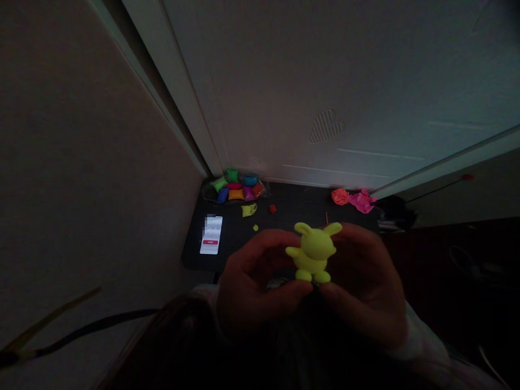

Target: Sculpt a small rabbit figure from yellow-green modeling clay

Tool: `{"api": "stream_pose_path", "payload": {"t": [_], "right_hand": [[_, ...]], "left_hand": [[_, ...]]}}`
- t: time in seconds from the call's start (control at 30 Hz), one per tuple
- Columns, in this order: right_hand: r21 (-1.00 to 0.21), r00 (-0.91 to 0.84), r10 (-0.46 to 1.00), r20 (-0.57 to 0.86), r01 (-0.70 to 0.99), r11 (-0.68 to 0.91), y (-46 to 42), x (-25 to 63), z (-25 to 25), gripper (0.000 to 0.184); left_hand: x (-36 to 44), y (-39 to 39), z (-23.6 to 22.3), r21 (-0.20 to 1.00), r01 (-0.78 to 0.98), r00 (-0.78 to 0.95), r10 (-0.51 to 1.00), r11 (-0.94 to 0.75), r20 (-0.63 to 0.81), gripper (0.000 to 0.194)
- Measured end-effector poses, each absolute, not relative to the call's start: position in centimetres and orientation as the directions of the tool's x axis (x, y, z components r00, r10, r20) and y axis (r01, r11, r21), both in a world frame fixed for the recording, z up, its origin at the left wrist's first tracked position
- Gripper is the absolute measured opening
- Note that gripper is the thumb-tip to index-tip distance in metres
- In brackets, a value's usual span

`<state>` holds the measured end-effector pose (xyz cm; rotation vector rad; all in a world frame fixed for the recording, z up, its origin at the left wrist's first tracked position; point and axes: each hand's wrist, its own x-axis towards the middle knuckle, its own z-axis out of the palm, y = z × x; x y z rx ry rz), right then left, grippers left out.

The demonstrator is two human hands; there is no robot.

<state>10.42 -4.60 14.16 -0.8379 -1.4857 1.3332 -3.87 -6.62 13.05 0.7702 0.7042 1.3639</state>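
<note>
A yellow clay rabbit figure (pixel 312 252) with two long ears, a round head, a body and small round feet is held up close to the camera, roughly upright. My left hand (pixel 255 284) grips it from the left, its thumb under one foot and its fingers behind. From the other side my right hand (pixel 368 281) holds it too, with the thumb at the other foot. Most of the fingertips are hidden behind the figure. Below, on the dark table (pixel 292 208), lie a small red lump (pixel 272 208) and a small yellow bit (pixel 255 228).
Several coloured clay packets (pixel 235 193) lie at the table's back left, with an opened yellow packet (pixel 248 210) before them. A lit phone (pixel 212 234) lies at the left. Crumpled orange (pixel 340 196) and pink (pixel 363 201) pieces sit back right, near a thin pink stick (pixel 326 218).
</note>
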Motion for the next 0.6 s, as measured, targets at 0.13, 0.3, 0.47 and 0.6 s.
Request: {"api": "stream_pose_path", "payload": {"t": [0.13,0.3,0.47,0.6], "right_hand": [[-0.981,-0.317,0.928,0.195,-0.079,0.179,-4.57,10.43,14.07,0.048],[-0.982,-0.371,0.91,0.184,-0.104,0.156,-4.63,10.71,13.94,0.046],[-0.983,-0.363,0.915,0.175,-0.12,0.14,-4.69,10.65,13.88,0.046],[-0.985,-0.335,0.928,0.162,-0.115,0.13,-4.69,10.41,13.91,0.045]], "left_hand": [[-3.9,-6.66,12.88,0.817,-0.574,0.089,0.996,0.054,-0.003,0.036],[-3.99,-6.71,12.79,0.823,-0.565,0.086,0.996,0.059,-0.013,0.034],[-4.01,-6.72,12.76,0.817,-0.575,0.106,0.994,0.051,0.013,0.035],[-4.0,-6.74,12.73,0.816,-0.575,0.119,0.993,0.055,0.017,0.035]]}}
